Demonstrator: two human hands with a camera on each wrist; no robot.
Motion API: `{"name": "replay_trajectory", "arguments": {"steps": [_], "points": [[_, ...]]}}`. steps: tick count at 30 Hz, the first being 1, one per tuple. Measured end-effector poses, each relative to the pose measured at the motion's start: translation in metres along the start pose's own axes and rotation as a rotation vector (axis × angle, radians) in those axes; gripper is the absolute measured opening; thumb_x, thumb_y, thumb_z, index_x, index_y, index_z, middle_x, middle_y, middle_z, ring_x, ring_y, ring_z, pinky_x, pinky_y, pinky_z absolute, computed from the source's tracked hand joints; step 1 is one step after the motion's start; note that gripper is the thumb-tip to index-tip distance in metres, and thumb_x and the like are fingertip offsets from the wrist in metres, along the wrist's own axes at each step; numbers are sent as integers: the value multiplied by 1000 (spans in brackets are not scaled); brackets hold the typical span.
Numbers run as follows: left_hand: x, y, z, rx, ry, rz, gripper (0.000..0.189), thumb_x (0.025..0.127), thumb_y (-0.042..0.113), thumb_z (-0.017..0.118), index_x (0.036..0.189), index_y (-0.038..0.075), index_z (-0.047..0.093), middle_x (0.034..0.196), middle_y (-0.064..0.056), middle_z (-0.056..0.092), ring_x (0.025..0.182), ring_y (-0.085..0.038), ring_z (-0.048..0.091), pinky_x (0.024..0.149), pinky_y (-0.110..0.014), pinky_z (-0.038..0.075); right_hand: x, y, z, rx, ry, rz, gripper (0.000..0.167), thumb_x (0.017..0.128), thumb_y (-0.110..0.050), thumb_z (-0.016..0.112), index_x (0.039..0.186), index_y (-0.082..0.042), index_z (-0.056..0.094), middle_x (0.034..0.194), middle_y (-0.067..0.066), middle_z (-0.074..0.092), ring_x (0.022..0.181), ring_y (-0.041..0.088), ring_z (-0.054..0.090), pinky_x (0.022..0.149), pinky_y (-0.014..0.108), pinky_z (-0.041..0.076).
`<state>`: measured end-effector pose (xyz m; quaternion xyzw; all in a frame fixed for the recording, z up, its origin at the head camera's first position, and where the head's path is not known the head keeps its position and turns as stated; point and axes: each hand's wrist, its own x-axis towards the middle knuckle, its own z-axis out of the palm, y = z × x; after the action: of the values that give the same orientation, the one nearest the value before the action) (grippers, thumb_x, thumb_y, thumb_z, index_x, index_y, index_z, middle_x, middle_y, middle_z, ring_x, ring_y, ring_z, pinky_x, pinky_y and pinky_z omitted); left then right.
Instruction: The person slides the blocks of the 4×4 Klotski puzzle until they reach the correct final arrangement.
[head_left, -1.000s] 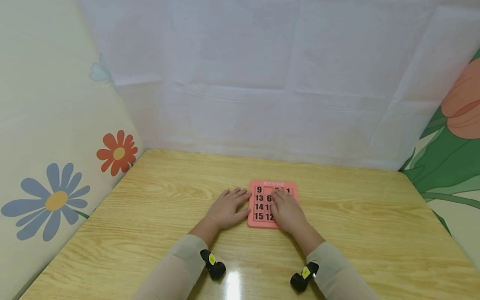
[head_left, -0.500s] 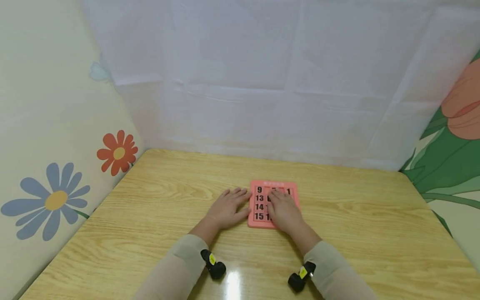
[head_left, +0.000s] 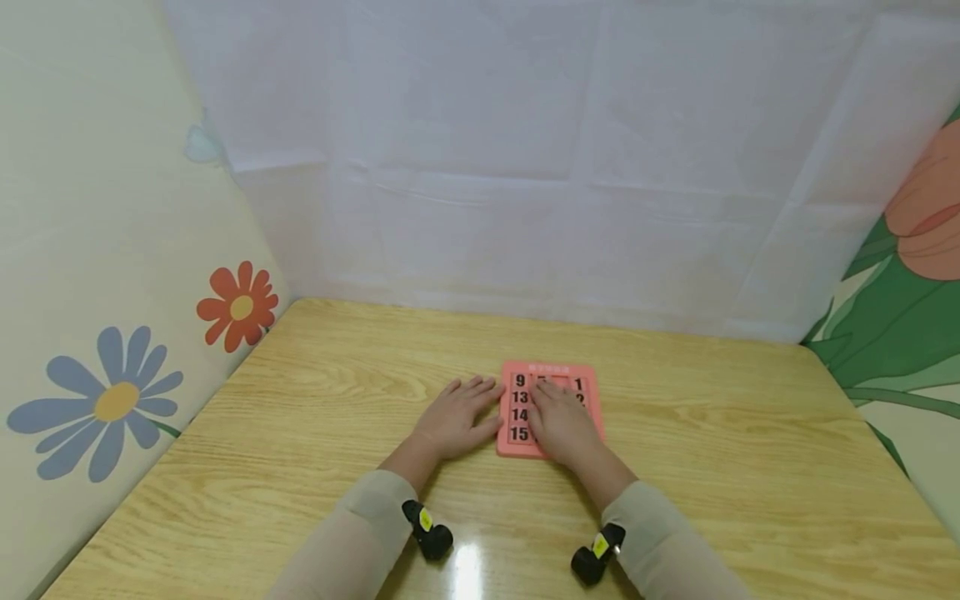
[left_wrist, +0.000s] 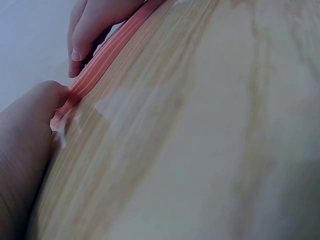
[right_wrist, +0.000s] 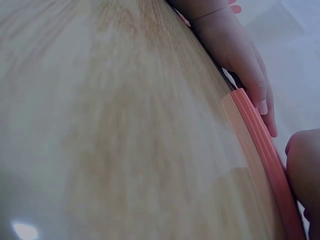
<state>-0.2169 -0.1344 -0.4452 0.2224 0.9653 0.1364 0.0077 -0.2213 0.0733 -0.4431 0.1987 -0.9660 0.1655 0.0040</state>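
Note:
A pink sliding number puzzle lies flat on the table, with black-numbered tiles showing 9, 13, 14 and 15 down its left column. My right hand is laid over its middle, fingertips on the top rows, hiding several tiles. A vacant slot shows in the top row, left of tile 1. My left hand rests on the table, its fingertips and thumb touching the puzzle's left edge. In the left wrist view, the left thumb meets the pink frame. In the right wrist view, the right hand is partly cut off.
The wooden table extends around the puzzle on all sides. Behind it hangs a white cloth; flower-patterned cloths stand at both sides. A black wrist camera is strapped to each sleeve.
My right hand has shifted slightly left across the puzzle. The top-row tile under its fingertips has slid left, so the vacant slot is now to its right. The left hand stays still.

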Motion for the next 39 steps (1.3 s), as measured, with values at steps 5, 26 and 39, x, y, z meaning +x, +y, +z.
{"name": "replay_trajectory", "arguments": {"steps": [5,26,39], "points": [[1,0,1,6,-1,-1,62,100,50,43,153,19,36,159,-4,35,150,-26,28,125,-48,17,0,-2,0,-10,1,-2,48,105,-30,36,144,-5,49,154,11,43,146,27,36,123,48,24],[1,2,2,-9,2,-1,62,100,50,43,153,19,36,159,-4,35,150,-26,28,125,-48,16,-7,13,-2,66,55,52,49,104,-28,38,145,-4,47,153,13,43,145,29,36,124,47,21],[1,2,1,-2,6,6,62,100,50,43,153,19,36,159,-4,35,150,-27,28,125,-49,16,-14,40,-6,95,112,179,52,104,-30,37,145,-1,45,153,18,41,145,34,35,124,52,18]]}}
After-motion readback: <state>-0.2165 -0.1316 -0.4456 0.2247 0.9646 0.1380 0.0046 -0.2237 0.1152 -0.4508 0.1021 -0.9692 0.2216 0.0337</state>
